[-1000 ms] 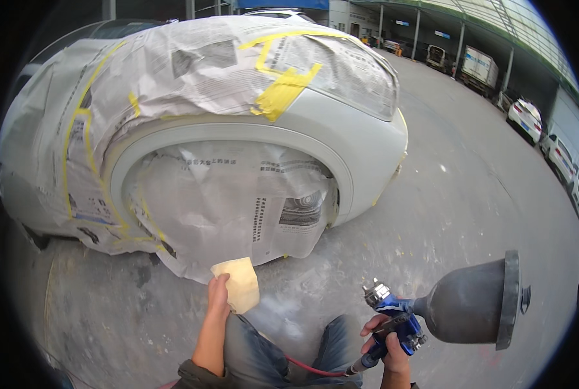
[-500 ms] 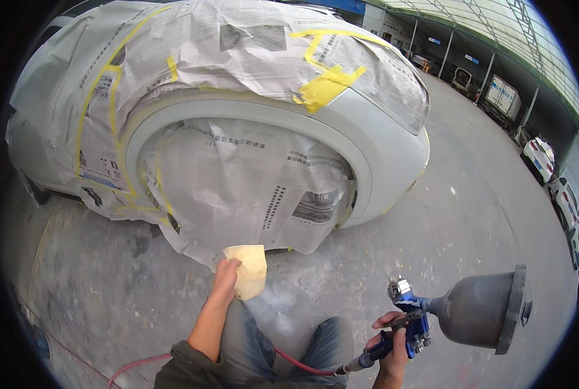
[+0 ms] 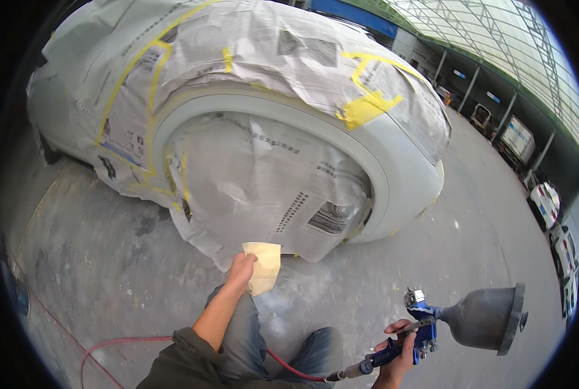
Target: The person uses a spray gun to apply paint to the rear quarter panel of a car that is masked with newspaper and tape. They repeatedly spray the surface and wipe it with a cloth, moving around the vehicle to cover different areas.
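Note:
My left hand [image 3: 241,271] pinches a pale yellow folded cloth or paper [image 3: 265,269] in front of the newspaper-covered wheel. Gripped in my right hand [image 3: 401,355] is a blue spray gun [image 3: 424,332], its grey cup [image 3: 481,321] tilted on its side to the right. A red air hose [image 3: 283,365] runs to the gun's handle. Before me stands a pale car fender [image 3: 403,152], its arch bare around the wheel. Newspaper [image 3: 244,175] masks the wheel opening and the body above, fixed with yellow tape [image 3: 370,109]. Both hands are apart from the car.
The hose [image 3: 127,340] loops over the grey concrete floor [image 3: 120,259] at the lower left. Dark and pale stains mark the floor. At the far right, parked cars [image 3: 545,204] and a white box truck [image 3: 516,139] stand along an open-sided shed.
The view has turned, so the car sits further right and tilts more. My hands still hold the yellow piece and the spray gun, with little change in pose.

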Demonstrator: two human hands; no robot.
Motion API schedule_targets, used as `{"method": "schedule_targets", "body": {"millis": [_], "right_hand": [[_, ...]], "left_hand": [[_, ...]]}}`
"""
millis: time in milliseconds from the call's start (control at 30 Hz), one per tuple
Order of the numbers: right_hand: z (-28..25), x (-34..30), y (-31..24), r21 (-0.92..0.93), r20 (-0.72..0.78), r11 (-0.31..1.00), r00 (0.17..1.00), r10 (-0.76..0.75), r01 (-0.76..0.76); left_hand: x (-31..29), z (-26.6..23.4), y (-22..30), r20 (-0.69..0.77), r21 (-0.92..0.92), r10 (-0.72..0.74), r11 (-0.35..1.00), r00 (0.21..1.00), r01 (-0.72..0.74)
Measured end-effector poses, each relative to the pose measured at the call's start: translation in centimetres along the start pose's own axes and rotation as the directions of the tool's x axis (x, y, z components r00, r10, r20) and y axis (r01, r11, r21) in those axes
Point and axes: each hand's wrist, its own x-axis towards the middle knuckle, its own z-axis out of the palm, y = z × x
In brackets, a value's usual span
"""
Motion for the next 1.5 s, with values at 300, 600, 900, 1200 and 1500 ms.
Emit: {"method": "schedule_targets", "body": {"millis": [300, 600, 900, 1200, 1500], "right_hand": [[-1.7, 1.7, 1.2, 0.006, 0.004, 1.000, 1.000, 0.017, -0.017], [-1.8, 1.8, 1.6, 0.002, 0.164, 0.997, 0.983, 0.082, -0.083], [-2.0, 1.5, 2.7, -0.027, 0.225, 0.999, 0.973, 0.043, -0.038], [-3.5, 2.3, 2.7, 0.005, 0.062, 0.999, 0.997, 0.043, -0.044], [-2.8, 1.6, 2.0, 0.085, 0.105, 0.996, 0.994, 0.032, -0.040]], "left_hand": [[-0.3, 0.9, 0.1, 0.037, -0.024, 0.026, 0.999, 0.999, -0.025], [-1.2, 1.4, 1.3, -0.018, 0.044, 0.047, 0.998, 0.999, -0.046], [-0.9, 1.1, 1.0, 0.002, 0.090, 0.043, 0.995, 0.999, -0.043], [-0.3, 1.1, -0.1, 0.034, 0.088, 0.050, 0.995, 0.998, -0.053], [-0.7, 1.2, 0.4, 0.040, 0.062, 0.043, 0.997, 0.998, -0.045]]}}
